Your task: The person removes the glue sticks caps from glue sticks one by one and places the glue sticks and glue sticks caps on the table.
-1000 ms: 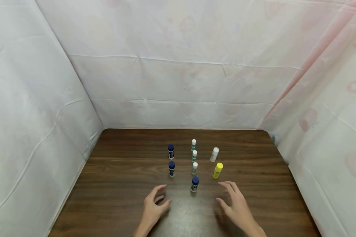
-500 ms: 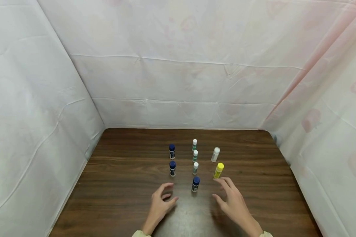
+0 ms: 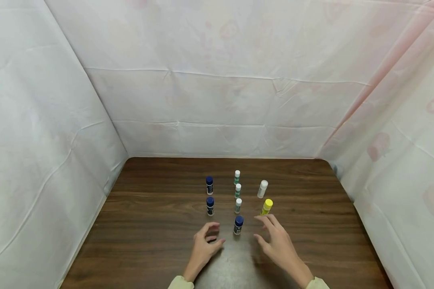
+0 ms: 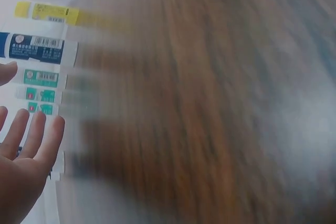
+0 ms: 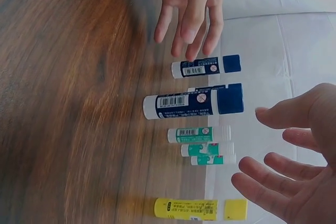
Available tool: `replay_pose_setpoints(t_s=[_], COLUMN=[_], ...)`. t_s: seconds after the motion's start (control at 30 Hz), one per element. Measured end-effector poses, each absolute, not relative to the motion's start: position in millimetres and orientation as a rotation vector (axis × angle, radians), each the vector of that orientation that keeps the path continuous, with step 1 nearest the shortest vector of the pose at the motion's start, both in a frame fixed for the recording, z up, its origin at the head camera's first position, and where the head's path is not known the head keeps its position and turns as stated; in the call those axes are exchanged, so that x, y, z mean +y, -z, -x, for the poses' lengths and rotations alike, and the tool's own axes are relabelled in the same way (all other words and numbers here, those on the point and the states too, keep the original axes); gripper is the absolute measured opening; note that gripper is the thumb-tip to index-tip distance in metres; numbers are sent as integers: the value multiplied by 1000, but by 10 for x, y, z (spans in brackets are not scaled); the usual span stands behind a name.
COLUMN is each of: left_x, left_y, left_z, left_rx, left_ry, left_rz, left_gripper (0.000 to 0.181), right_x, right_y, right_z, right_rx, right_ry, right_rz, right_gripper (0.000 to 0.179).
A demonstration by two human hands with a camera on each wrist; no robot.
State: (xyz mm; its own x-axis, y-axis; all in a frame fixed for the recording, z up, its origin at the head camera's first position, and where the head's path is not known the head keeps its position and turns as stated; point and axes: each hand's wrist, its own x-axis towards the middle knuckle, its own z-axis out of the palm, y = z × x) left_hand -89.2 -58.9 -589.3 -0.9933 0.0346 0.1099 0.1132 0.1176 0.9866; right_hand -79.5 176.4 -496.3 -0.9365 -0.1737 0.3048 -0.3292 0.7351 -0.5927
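Glue sticks stand upright on the brown table. The nearest, a blue-capped glue stick, is between my two hands and touched by neither. My left hand hovers to its left, fingers loosely bent and holding nothing. On the right, my right hand is likewise parted and holds nothing; its fingertips overlap the foot of the yellow glue stick in the head view, and contact cannot be told there. The right wrist view shows the blue glue stick beyond the thumb, with the left hand opposite.
Two more blue glue sticks stand at left. A row of three small green glue sticks with white caps runs back from the middle. A white glue stick stands behind the yellow one. Pale cloth encloses the wood table.
Both hands have drawn inward toward the front blue glue stick, the left moving right and the right moving left and slightly forward. The glue sticks stay where they were.
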Motion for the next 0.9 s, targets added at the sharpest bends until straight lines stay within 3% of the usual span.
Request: replay_pose_setpoints(t_s=[0.3, 0.6, 0.9], left_x=[-406, -252, -157], left_y=[5759, 6035, 5789], left_z=[879, 1025, 1039], left_rx=[-2265, -2268, -2292], left_ry=[2100, 2041, 1989], left_rz=[187, 257, 276], left_gripper=[44, 45, 38], right_x=[1691, 1632, 1605], right_y=[4981, 4991, 5018], right_z=[854, 911, 961], right_rx=[-2692, -2680, -2695], right_ry=[-1035, -1015, -1019], right_rz=[-445, -494, -503], right_gripper=[56, 56, 55])
